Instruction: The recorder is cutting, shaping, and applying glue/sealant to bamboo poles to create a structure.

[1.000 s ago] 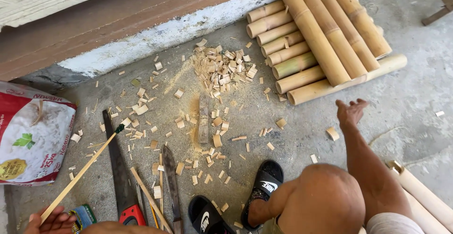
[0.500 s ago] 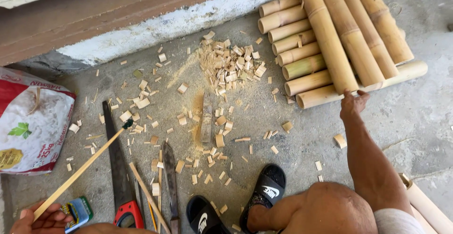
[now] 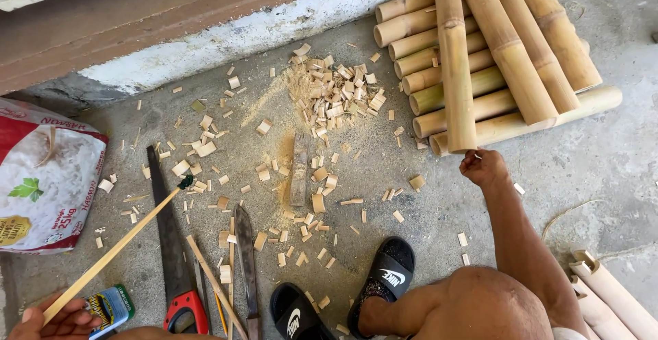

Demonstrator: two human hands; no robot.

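Your right hand point(image 3: 484, 167) reached forward and closed its fingers on the near end of a bamboo pole point(image 3: 455, 59) on the stack, while your left hand point(image 3: 58, 321) kept gripping a thin stick point(image 3: 113, 249).

We see a grey concrete floor point(image 3: 589, 175) covered with small pale bamboo chips point(image 3: 336, 96). On it lie stacked yellow bamboo poles point(image 3: 493, 59), a red-handled hand saw point(image 3: 168, 237) and a white printed sack point(image 3: 44, 175).

The right hand point(image 3: 484, 167) grips the near end of a bamboo pole point(image 3: 454, 59) lying across the bamboo stack point(image 3: 439, 79); the left hand point(image 3: 58, 321) holds a thin stick point(image 3: 113, 247) over the chip-strewn concrete floor point(image 3: 603, 168), beside a handsaw point(image 3: 171, 244).
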